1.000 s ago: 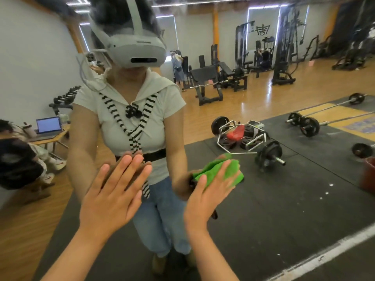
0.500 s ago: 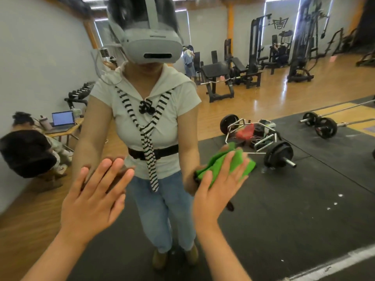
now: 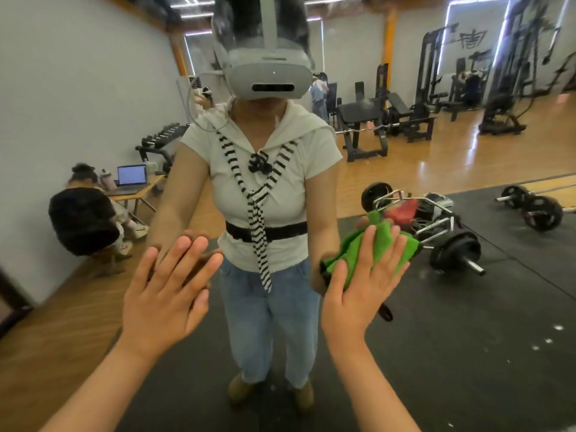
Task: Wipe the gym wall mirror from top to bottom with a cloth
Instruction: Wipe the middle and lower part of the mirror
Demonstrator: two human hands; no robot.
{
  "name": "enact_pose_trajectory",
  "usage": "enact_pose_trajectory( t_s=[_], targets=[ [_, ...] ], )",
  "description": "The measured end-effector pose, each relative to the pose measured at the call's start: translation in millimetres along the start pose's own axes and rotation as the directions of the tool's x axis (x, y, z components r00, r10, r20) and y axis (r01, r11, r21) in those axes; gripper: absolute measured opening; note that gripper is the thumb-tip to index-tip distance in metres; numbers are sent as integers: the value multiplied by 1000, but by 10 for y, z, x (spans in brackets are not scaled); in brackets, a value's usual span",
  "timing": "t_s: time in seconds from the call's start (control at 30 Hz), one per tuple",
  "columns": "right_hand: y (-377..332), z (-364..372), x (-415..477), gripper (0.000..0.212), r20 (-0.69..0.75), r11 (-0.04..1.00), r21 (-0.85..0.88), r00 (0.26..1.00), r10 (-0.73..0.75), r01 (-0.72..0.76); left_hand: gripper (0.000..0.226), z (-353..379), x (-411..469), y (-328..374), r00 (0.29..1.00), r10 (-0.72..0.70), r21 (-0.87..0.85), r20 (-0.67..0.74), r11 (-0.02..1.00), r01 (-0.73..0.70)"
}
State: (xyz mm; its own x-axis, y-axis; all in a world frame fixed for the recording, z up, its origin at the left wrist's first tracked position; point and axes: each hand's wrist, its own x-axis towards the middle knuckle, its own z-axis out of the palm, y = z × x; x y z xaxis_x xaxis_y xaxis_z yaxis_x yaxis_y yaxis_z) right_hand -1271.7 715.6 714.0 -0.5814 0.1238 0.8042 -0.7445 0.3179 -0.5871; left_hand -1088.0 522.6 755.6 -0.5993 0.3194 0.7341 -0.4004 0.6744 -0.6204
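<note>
Two bare hands are raised flat against the mirror [image 3: 467, 322], which fills the whole view and reflects the person, a headset over the eyes, a white top and jeans. The right hand [image 3: 363, 286] is spread open, palm pressing a bright green cloth [image 3: 381, 247] to the glass; the cloth is bunched and rumpled, poking out above and between the fingers, pinned rather than gripped. The left hand [image 3: 166, 294] is open too, fingers splayed, holding nothing, its fingertips meeting their own reflection. White specks dot the glass low on the right. Reflected behind are a loaded hex bar [image 3: 436, 226], a barbell [image 3: 533, 207], weight machines [image 3: 386, 123], a dumbbell rack [image 3: 162, 138], and a seated person by a laptop [image 3: 132, 176].
</note>
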Motion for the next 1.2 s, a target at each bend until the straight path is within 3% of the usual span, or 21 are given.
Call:
enact_pose_trajectory(
  t_s=[0.07,0.17,0.23,0.3,0.4,0.47,0.53,0.57,0.67,0.77,0.83,0.9,0.97,1.03,1.07,1.13,1.2],
  targets=[
    [-162,95,-351,57,76,1000,-12,997,0,1,63,1,-5,16,1000,-10,-2,11,1000,10],
    [-254,108,-585,60,213,982,-24,961,-177,187,60,0,-3,9,1000,-5,-13,5,1000,5],
    [-109,52,-446,70,234,942,-35,919,-317,333,61,-8,2,8,1000,-11,-25,-3,1000,11],
    [61,-12,-243,71,211,922,-50,906,-366,384,63,-17,9,12,1000,-17,-37,-4,999,17],
    [113,-11,-128,60,111,969,-43,965,-238,243,60,-31,7,8,1000,-24,-61,10,998,25],
    [-85,92,-221,54,20,999,-15,999,-35,36,60,-60,9,2,1000,-20,-85,23,996,22],
    [-428,260,-396,54,-38,986,28,986,165,-164,61,-106,33,-12,999,-23,-123,39,992,27],
    [-621,352,-525,54,-38,983,39,983,182,-181,61,-138,45,-19,999,-18,-140,47,990,24],
    [-1032,556,-995,55,102,998,-20,994,-51,53,62,-235,43,-122,997,60,-166,42,985,-53],
    [-850,512,-1049,53,220,939,-68,923,-315,336,60,-318,-120,-398,996,92,-138,10,986,-89],
    [-660,405,-908,53,248,892,-91,877,-411,443,60,-339,-293,-644,997,75,-101,6,992,-74],
    [-619,355,-762,54,185,923,-95,917,-352,373,61,-323,-447,-861,998,50,-78,22,996,-48],
    [-840,449,-683,57,31,994,-56,995,-90,91,62,-271,-545,-988,997,67,-67,41,996,-64],
    [-1247,633,-695,60,-100,975,58,971,217,-212,62,-212,-578,-1015,995,98,-49,35,994,-96],
    [-1462,719,-736,61,-124,958,89,951,282,-272,61,-188,-586,-1010,994,102,-37,25,994,-101],
    [-1765,872,-976,60,-89,981,49,977,191,-188,61,-156,-598,-997,995,102,-41,5,994,-102],
    [-1842,924,-1311,58,48,999,-19,998,-40,41,61,-152,-602,-998,995,101,-68,-10,993,-101]
  ],
)
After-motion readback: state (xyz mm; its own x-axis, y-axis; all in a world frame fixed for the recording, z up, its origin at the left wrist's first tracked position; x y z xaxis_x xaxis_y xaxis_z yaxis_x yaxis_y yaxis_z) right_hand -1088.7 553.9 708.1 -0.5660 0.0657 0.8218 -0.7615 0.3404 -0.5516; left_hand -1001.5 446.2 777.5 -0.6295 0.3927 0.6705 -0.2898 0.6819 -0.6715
